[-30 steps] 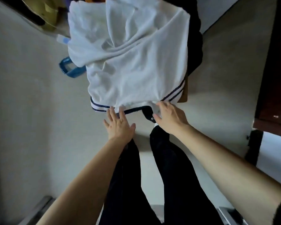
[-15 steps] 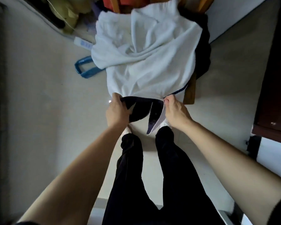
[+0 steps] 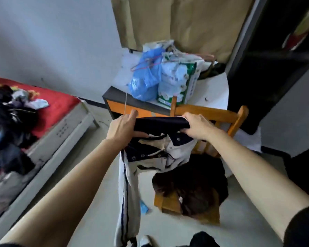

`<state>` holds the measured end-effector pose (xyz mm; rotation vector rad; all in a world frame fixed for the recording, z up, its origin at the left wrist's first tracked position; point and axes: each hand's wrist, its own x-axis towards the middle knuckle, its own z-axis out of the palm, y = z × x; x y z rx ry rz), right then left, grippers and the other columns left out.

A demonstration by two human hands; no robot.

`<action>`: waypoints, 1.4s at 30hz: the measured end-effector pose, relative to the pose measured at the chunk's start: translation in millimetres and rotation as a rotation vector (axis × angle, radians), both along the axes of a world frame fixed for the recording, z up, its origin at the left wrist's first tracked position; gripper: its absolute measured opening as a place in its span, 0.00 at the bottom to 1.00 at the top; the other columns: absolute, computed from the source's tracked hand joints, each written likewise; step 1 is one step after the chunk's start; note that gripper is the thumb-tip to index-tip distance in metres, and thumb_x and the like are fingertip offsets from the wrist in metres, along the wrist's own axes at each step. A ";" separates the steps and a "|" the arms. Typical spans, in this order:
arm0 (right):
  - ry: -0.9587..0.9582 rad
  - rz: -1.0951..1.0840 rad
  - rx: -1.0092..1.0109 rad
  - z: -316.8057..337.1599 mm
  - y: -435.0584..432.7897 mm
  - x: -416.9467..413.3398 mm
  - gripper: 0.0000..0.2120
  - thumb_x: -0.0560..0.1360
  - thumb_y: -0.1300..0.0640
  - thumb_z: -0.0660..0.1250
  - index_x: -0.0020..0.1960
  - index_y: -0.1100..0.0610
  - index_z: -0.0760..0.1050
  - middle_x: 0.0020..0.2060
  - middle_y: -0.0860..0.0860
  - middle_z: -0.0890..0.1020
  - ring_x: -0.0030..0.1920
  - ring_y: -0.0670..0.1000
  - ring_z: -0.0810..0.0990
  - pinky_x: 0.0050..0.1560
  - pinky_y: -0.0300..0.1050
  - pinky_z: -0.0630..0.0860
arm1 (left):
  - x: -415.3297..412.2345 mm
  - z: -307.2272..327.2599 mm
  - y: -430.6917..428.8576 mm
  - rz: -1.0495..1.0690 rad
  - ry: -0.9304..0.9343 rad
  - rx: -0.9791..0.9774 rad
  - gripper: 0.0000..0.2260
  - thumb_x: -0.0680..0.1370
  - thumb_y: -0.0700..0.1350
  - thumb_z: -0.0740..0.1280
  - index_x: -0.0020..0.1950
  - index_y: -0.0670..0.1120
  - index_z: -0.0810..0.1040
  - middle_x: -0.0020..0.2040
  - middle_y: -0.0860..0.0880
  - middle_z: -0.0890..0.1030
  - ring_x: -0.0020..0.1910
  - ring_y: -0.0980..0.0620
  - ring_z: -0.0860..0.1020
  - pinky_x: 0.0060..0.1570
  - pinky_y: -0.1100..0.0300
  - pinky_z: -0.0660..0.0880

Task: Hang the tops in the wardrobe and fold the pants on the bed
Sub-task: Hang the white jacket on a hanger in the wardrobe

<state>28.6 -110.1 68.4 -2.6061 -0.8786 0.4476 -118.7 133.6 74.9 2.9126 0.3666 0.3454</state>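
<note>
I hold up a white top [image 3: 130, 177] with a dark navy collar and snap buttons, and it hangs down toward the floor. My left hand [image 3: 122, 130] grips the left end of the collar. My right hand [image 3: 197, 126] grips its right end, so the collar is stretched level between them. A dark garment [image 3: 196, 186] lies on the seat of the wooden chair [image 3: 210, 113] just behind the top. On the bed [image 3: 61, 104] at the left, with its red cover, sits a heap of mixed clothes [image 3: 9, 113].
A low cabinet [image 3: 118, 97] behind the chair carries a blue plastic bag [image 3: 146, 77] and a white pack [image 3: 177, 82]. A tan curtain [image 3: 182, 20] hangs at the back. A dark wardrobe or doorway [image 3: 275, 59] stands at the right. A small blue item [image 3: 144, 208] lies on the floor.
The view has swung up from the floor to the room. Both hands have lifted the white top off the chair by its collar, and it now hangs free.
</note>
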 end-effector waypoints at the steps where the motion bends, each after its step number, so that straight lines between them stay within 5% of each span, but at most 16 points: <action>1: -0.044 0.012 0.024 19.7 10.5 7.7 0.17 0.73 0.55 0.71 0.61 0.52 0.73 0.55 0.55 0.81 0.55 0.58 0.79 0.44 0.46 0.70 | -5.0 18.1 7.7 0.019 -0.005 0.041 0.31 0.66 0.61 0.77 0.57 0.46 0.68 0.44 0.46 0.80 0.42 0.41 0.79 0.35 0.54 0.68; 7: -0.240 0.130 0.046 94.7 66.8 10.0 0.24 0.75 0.66 0.61 0.68 0.50 0.74 0.63 0.57 0.72 0.62 0.62 0.75 0.57 0.51 0.73 | -79.5 95.4 34.4 0.436 -0.134 0.083 0.15 0.72 0.39 0.70 0.57 0.45 0.71 0.48 0.42 0.78 0.48 0.38 0.78 0.41 0.48 0.74; 12: -0.214 0.312 0.141 124.5 119.9 -45.2 0.10 0.73 0.65 0.63 0.53 0.63 0.78 0.53 0.65 0.81 0.56 0.65 0.79 0.45 0.48 0.73 | -192.0 106.0 13.3 0.878 -0.086 0.113 0.05 0.77 0.40 0.60 0.52 0.45 0.73 0.47 0.42 0.77 0.47 0.38 0.78 0.40 0.50 0.71; 15: -0.118 0.430 0.277 133.5 146.8 -98.6 0.09 0.73 0.64 0.61 0.49 0.60 0.78 0.50 0.65 0.82 0.53 0.66 0.80 0.46 0.50 0.74 | -251.3 100.3 -6.0 1.105 -0.172 -0.189 0.06 0.77 0.40 0.58 0.47 0.43 0.74 0.43 0.39 0.81 0.42 0.40 0.80 0.40 0.50 0.76; 18: 0.123 0.538 0.431 133.3 170.0 -170.1 0.09 0.71 0.64 0.59 0.45 0.58 0.77 0.44 0.59 0.82 0.49 0.63 0.80 0.46 0.52 0.76 | -314.3 100.4 -35.5 1.276 -0.457 -0.569 0.08 0.78 0.39 0.59 0.45 0.42 0.77 0.40 0.40 0.82 0.39 0.38 0.83 0.36 0.44 0.82; 23: 0.574 0.624 0.511 120.8 201.8 -274.7 0.13 0.69 0.60 0.63 0.47 0.64 0.82 0.45 0.60 0.85 0.48 0.62 0.82 0.52 0.60 0.80 | -402.1 109.3 -72.5 1.427 -0.954 -0.895 0.08 0.79 0.37 0.60 0.44 0.44 0.77 0.39 0.43 0.81 0.33 0.48 0.79 0.30 0.56 0.79; 28: 0.866 0.646 0.496 116.5 234.2 -375.3 0.15 0.69 0.59 0.62 0.50 0.65 0.80 0.49 0.65 0.83 0.44 0.60 0.81 0.43 0.53 0.77 | -491.0 121.2 -82.1 1.531 -1.038 -0.775 0.08 0.79 0.36 0.59 0.52 0.38 0.78 0.43 0.40 0.79 0.40 0.45 0.79 0.36 0.58 0.76; 30: 0.940 0.676 0.470 115.1 250.8 -421.6 0.12 0.71 0.64 0.60 0.49 0.66 0.81 0.44 0.64 0.83 0.40 0.58 0.80 0.39 0.49 0.76 | -536.2 122.3 -81.4 1.579 -1.019 -0.716 0.08 0.79 0.39 0.63 0.42 0.40 0.77 0.36 0.44 0.77 0.30 0.51 0.77 0.26 0.67 0.70; 32: 0.951 0.745 0.424 113.7 266.9 -468.8 0.12 0.71 0.68 0.60 0.46 0.64 0.81 0.39 0.61 0.81 0.38 0.58 0.79 0.38 0.47 0.75 | -585.0 118.7 -81.2 1.609 -1.014 -0.765 0.08 0.78 0.40 0.68 0.39 0.41 0.78 0.34 0.44 0.77 0.25 0.54 0.76 0.20 0.68 0.67; 36: 0.871 1.046 0.214 113.6 298.6 -578.5 0.07 0.70 0.67 0.64 0.41 0.62 0.81 0.34 0.57 0.76 0.35 0.54 0.74 0.34 0.43 0.71 | -692.2 105.2 -88.8 1.681 -1.036 -0.851 0.08 0.74 0.42 0.75 0.45 0.37 0.82 0.37 0.41 0.82 0.28 0.50 0.80 0.27 0.63 0.75; 39: 0.867 1.160 0.095 109.9 312.7 -649.9 0.06 0.71 0.66 0.67 0.44 0.64 0.83 0.35 0.57 0.79 0.36 0.54 0.78 0.36 0.44 0.77 | -746.1 95.4 -95.4 1.816 -1.156 -0.636 0.09 0.77 0.45 0.71 0.45 0.39 0.81 0.39 0.42 0.80 0.38 0.48 0.77 0.39 0.56 0.73; 42: 0.883 1.279 0.046 115.0 320.6 -725.9 0.05 0.73 0.61 0.70 0.46 0.60 0.84 0.37 0.56 0.83 0.36 0.52 0.83 0.37 0.44 0.80 | -793.1 102.3 -105.8 1.893 -1.334 -0.447 0.14 0.79 0.47 0.69 0.43 0.35 0.80 0.36 0.46 0.77 0.34 0.54 0.73 0.34 0.60 0.69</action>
